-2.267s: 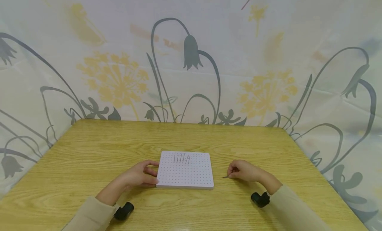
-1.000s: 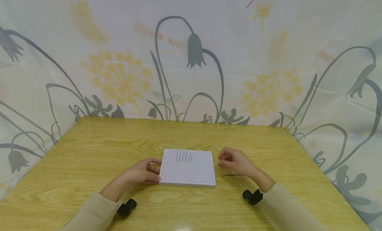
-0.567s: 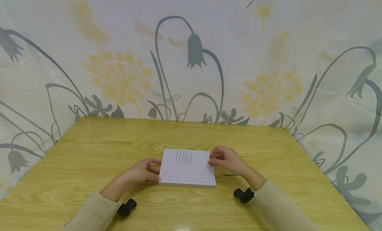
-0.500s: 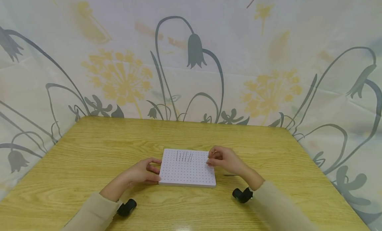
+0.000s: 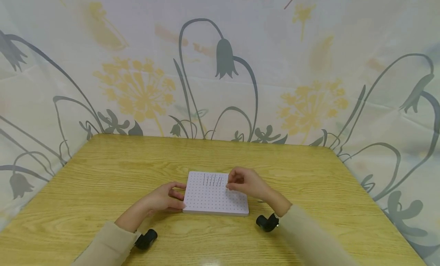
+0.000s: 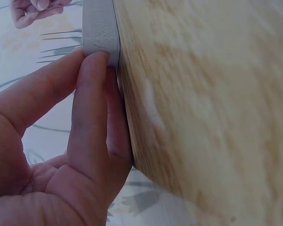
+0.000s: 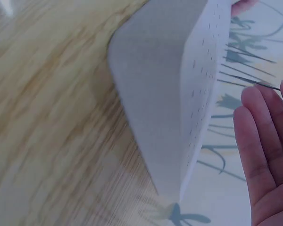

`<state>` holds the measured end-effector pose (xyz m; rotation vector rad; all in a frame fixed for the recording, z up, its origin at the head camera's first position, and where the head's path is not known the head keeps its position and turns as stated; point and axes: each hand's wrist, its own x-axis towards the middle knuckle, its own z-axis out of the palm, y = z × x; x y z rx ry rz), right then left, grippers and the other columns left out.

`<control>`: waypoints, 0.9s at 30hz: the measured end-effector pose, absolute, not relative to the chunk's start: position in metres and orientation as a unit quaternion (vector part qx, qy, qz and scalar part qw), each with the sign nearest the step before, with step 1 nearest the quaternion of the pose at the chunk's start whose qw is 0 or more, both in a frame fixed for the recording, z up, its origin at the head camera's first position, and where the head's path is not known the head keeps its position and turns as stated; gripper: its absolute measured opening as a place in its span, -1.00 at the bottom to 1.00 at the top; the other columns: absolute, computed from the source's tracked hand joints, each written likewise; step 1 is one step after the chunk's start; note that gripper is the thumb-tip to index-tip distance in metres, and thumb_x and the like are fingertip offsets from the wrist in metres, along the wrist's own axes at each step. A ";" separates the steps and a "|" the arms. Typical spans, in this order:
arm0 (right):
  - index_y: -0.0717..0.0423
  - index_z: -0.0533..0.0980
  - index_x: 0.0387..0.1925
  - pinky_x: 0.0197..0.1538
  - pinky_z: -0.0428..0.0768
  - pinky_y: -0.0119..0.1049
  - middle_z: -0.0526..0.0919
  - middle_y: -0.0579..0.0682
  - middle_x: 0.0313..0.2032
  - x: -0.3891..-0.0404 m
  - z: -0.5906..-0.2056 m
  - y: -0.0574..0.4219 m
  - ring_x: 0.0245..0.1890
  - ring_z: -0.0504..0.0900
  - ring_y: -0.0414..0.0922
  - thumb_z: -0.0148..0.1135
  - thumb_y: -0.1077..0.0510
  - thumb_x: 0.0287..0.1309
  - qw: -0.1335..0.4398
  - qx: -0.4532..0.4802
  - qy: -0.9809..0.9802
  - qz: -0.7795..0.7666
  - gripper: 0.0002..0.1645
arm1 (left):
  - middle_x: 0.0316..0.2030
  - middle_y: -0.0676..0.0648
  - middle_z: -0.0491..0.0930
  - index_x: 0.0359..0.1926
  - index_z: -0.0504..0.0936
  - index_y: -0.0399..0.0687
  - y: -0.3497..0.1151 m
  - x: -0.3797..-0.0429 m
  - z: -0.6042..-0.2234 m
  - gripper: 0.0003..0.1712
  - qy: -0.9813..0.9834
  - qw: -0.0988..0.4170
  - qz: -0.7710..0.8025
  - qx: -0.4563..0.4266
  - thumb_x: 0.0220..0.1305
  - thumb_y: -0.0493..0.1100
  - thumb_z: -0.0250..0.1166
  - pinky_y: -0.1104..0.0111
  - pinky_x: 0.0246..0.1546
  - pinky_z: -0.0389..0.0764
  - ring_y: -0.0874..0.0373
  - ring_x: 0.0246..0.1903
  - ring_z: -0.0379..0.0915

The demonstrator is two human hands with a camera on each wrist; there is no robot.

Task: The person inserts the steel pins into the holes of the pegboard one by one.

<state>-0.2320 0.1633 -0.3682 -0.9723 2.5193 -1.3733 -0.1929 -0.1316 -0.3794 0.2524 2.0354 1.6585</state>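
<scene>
Pegboard (image 5: pixel 213 199), white, perforated: lies just right of the left hand (image 5: pixel 164 198), whose relaxed fingers touch its edge, and partly beneath the right hand (image 5: pixel 248 184), which pinches one slender pin (image 7: pixel 269 86). Standing pins (image 5: pixel 211 180), some tilted: left of the right hand.

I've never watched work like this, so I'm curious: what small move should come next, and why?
Probably the right hand should lower its pinched pin into a hole beside the standing pins. It holds that pin over the white board, near the row's right end, while the left hand touches the board's left edge. Whether the tip already touches, I can't tell.
</scene>
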 end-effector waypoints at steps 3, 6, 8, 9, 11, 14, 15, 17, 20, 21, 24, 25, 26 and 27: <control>0.20 0.49 -0.37 -0.33 0.57 -0.38 0.63 0.00 -0.41 -0.231 -0.367 0.157 -0.41 0.60 -0.17 0.30 0.32 0.07 0.040 -0.324 0.835 -0.444 -0.89 | -0.19 -0.28 0.40 0.26 0.15 -0.47 -0.131 -0.194 -0.380 -0.26 0.747 0.249 0.610 0.091 0.09 -0.47 0.29 0.21 -0.21 0.61 0.06 -0.32 0.51; 0.24 0.47 -0.31 -0.35 0.59 -0.37 0.65 0.06 -0.41 -0.232 -0.368 0.151 -0.41 0.63 -0.10 0.29 0.34 0.07 0.041 -0.324 0.829 -0.454 -0.85 | -0.19 -0.28 0.40 0.26 0.15 -0.47 -0.131 -0.195 -0.381 -0.26 0.747 0.248 0.610 0.091 0.08 -0.47 0.29 0.21 -0.21 0.61 0.06 -0.32 0.51; 0.26 0.46 -0.27 -0.35 0.60 -0.36 0.66 0.09 -0.41 -0.232 -0.367 0.147 -0.41 0.65 -0.06 0.28 0.34 0.08 0.043 -0.321 0.825 -0.463 -0.83 | -0.19 -0.28 0.40 0.26 0.15 -0.47 -0.131 -0.195 -0.381 -0.26 0.747 0.247 0.611 0.092 0.08 -0.48 0.29 0.20 -0.22 0.61 0.06 -0.32 0.51; 0.27 0.45 -0.26 -0.35 0.61 -0.36 0.66 0.09 -0.41 -0.232 -0.367 0.144 -0.40 0.66 -0.06 0.26 0.35 0.10 0.045 -0.318 0.824 -0.467 -0.83 | -0.19 -0.28 0.41 0.26 0.15 -0.47 -0.131 -0.195 -0.380 -0.26 0.747 0.247 0.611 0.093 0.08 -0.48 0.29 0.20 -0.22 0.61 0.06 -0.32 0.51; 0.28 0.44 -0.25 -0.33 0.62 -0.35 0.67 0.10 -0.41 -0.232 -0.367 0.140 -0.39 0.66 -0.06 0.22 0.36 0.13 0.050 -0.313 0.819 -0.478 -0.85 | -0.19 -0.28 0.41 0.26 0.15 -0.48 -0.131 -0.195 -0.380 -0.26 0.746 0.247 0.611 0.094 0.08 -0.48 0.29 0.20 -0.22 0.61 0.06 -0.32 0.51; 0.31 0.44 -0.26 -0.29 0.64 -0.30 0.66 0.13 -0.40 -0.231 -0.368 0.133 -0.37 0.67 -0.05 0.15 0.39 0.18 0.059 -0.307 0.809 -0.498 -0.91 | -0.20 -0.28 0.41 0.26 0.15 -0.47 -0.131 -0.195 -0.380 -0.26 0.746 0.247 0.611 0.094 0.08 -0.47 0.29 0.20 -0.22 0.61 0.06 -0.32 0.51; 0.31 0.44 -0.27 -0.28 0.64 -0.29 0.66 0.14 -0.40 -0.230 -0.368 0.131 -0.37 0.66 -0.05 0.14 0.39 0.19 0.061 -0.306 0.806 -0.502 -0.93 | -0.20 -0.28 0.40 0.26 0.15 -0.47 -0.131 -0.195 -0.379 -0.26 0.746 0.248 0.611 0.094 0.08 -0.47 0.29 0.20 -0.22 0.61 0.06 -0.32 0.51; 0.32 0.44 -0.29 -0.29 0.64 -0.30 0.66 0.14 -0.40 -0.229 -0.368 0.127 -0.38 0.66 -0.06 0.14 0.38 0.19 0.056 -0.308 0.806 -0.503 -0.95 | -0.20 -0.28 0.40 0.25 0.15 -0.47 -0.130 -0.194 -0.379 -0.26 0.746 0.249 0.611 0.093 0.08 -0.48 0.29 0.20 -0.22 0.61 0.06 -0.33 0.51; 0.27 0.48 -0.34 -0.34 0.63 -0.35 0.66 0.07 -0.42 -0.227 -0.368 0.122 -0.43 0.65 -0.14 0.20 0.35 0.16 0.027 -0.312 0.819 -0.481 -0.96 | -0.20 -0.28 0.40 0.26 0.15 -0.47 -0.130 -0.193 -0.378 -0.26 0.747 0.250 0.609 0.090 0.08 -0.48 0.28 0.21 -0.23 0.61 0.06 -0.33 0.51; 0.26 0.49 -0.35 -0.35 0.62 -0.38 0.65 0.04 -0.43 -0.226 -0.368 0.120 -0.43 0.64 -0.17 0.21 0.35 0.15 0.017 -0.313 0.823 -0.473 -0.95 | -0.20 -0.27 0.40 0.26 0.15 -0.47 -0.130 -0.193 -0.378 -0.26 0.747 0.250 0.609 0.089 0.08 -0.48 0.28 0.21 -0.23 0.61 0.06 -0.33 0.51; 0.21 0.50 -0.37 -0.37 0.61 -0.40 0.65 0.00 -0.44 -0.225 -0.368 0.114 -0.46 0.63 -0.20 0.24 0.34 0.12 -0.009 -0.306 0.836 -0.456 -0.94 | -0.20 -0.28 0.40 0.25 0.15 -0.48 -0.130 -0.192 -0.377 -0.26 0.748 0.249 0.609 0.088 0.08 -0.48 0.28 0.21 -0.23 0.61 0.07 -0.33 0.50; 0.20 0.50 -0.37 -0.38 0.60 -0.41 0.65 -0.01 -0.45 -0.225 -0.367 0.112 -0.46 0.63 -0.21 0.24 0.34 0.12 -0.014 -0.302 0.839 -0.453 -0.93 | -0.20 -0.28 0.40 0.25 0.15 -0.48 -0.130 -0.192 -0.378 -0.26 0.747 0.249 0.610 0.089 0.08 -0.48 0.28 0.21 -0.23 0.61 0.07 -0.33 0.50; 0.19 0.49 -0.37 -0.39 0.59 -0.42 0.66 -0.01 -0.45 -0.225 -0.367 0.110 -0.47 0.62 -0.22 0.25 0.34 0.11 -0.019 -0.298 0.842 -0.450 -0.92 | -0.20 -0.28 0.40 0.25 0.15 -0.48 -0.130 -0.192 -0.378 -0.26 0.746 0.249 0.611 0.089 0.08 -0.48 0.28 0.21 -0.22 0.61 0.06 -0.32 0.51; 0.18 0.48 -0.36 -0.40 0.58 -0.42 0.66 -0.02 -0.46 -0.225 -0.367 0.108 -0.47 0.62 -0.23 0.25 0.33 0.11 -0.023 -0.293 0.844 -0.449 -0.91 | -0.20 -0.28 0.41 0.25 0.15 -0.48 -0.130 -0.192 -0.378 -0.27 0.747 0.248 0.611 0.088 0.08 -0.48 0.28 0.21 -0.22 0.61 0.06 -0.32 0.51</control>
